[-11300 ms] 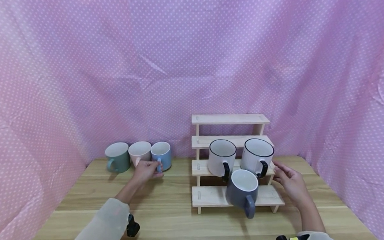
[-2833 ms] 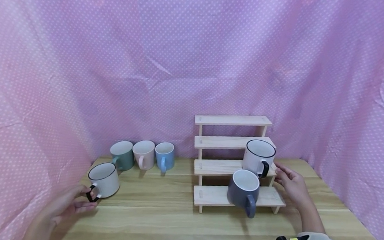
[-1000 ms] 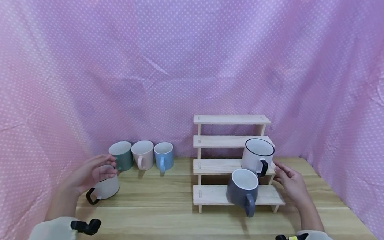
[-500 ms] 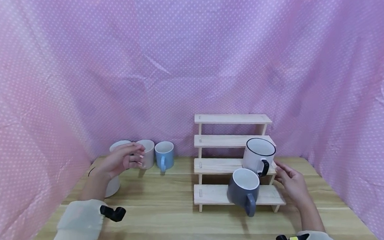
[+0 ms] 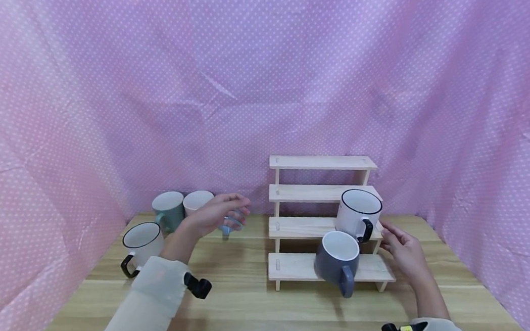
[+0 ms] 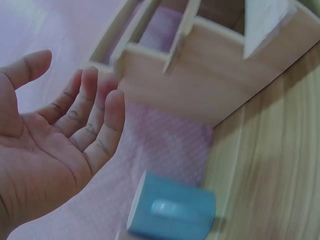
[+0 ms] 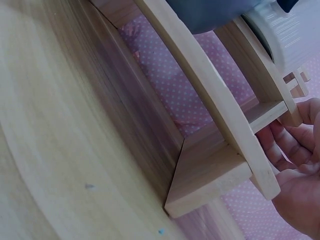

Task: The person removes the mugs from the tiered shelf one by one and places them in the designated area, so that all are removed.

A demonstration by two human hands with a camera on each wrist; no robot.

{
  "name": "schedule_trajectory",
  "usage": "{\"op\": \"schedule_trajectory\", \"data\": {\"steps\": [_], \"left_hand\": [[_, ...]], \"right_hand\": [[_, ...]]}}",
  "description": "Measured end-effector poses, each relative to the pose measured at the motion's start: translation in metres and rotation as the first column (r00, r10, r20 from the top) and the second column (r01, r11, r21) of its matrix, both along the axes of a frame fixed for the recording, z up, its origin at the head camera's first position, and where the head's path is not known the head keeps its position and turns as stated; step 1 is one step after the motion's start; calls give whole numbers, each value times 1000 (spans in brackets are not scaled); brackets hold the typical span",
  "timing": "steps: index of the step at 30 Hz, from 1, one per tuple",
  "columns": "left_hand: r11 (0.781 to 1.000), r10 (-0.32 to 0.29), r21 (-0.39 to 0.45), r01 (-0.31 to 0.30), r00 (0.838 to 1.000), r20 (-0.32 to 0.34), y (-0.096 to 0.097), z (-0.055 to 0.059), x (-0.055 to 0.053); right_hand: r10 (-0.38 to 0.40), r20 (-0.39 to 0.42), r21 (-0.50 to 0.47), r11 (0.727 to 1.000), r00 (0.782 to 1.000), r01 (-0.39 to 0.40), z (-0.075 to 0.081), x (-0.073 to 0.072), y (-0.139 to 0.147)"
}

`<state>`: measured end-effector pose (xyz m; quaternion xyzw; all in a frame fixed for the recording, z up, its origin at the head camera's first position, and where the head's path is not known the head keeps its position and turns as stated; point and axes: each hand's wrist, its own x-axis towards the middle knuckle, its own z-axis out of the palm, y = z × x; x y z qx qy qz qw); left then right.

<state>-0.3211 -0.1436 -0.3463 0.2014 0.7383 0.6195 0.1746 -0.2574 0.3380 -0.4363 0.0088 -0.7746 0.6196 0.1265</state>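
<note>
My left hand (image 5: 214, 215) hovers with loosely spread fingers in front of the light blue mug (image 5: 225, 230), hiding most of it in the head view. In the left wrist view that hand is palm-up and holds nothing, apart from the blue mug (image 6: 175, 210). My right hand (image 5: 404, 253) grips the right side of the wooden tiered shelf (image 5: 294, 267), thumb and fingers about the end of a step. A white mug with black rim and handle (image 5: 352, 221) stands on the second step from the bottom. A dark grey mug (image 5: 332, 265) sits on the lowest step.
Another black-rimmed white mug (image 5: 147, 253) stands on the table (image 5: 256, 318) at the left. Behind it are a green mug (image 5: 171, 214) and a pale pink mug (image 5: 197, 201), partly covered by my left hand. A pink dotted cloth (image 5: 242, 86) hangs behind and at the sides.
One black-rimmed white mug has gone from the shelf to the table's left, where my left hand let it go. That hand has since moved right, to the blue mug. My right hand stays.
</note>
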Motion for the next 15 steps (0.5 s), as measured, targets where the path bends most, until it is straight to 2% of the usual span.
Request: {"op": "schedule_trajectory", "data": {"steps": [5, 12, 15], "left_hand": [[994, -72, -79, 70, 997, -16, 28, -2, 2], [986, -156, -59, 153, 986, -59, 65, 1, 8], [983, -174, -70, 169, 982, -78, 83, 3, 9]], "right_hand": [[-13, 17, 29, 999, 1000, 12, -2, -1, -1], [-5, 23, 25, 1000, 1000, 5, 0, 0, -2], [-7, 18, 27, 1000, 1000, 6, 1, 1, -1]]}}
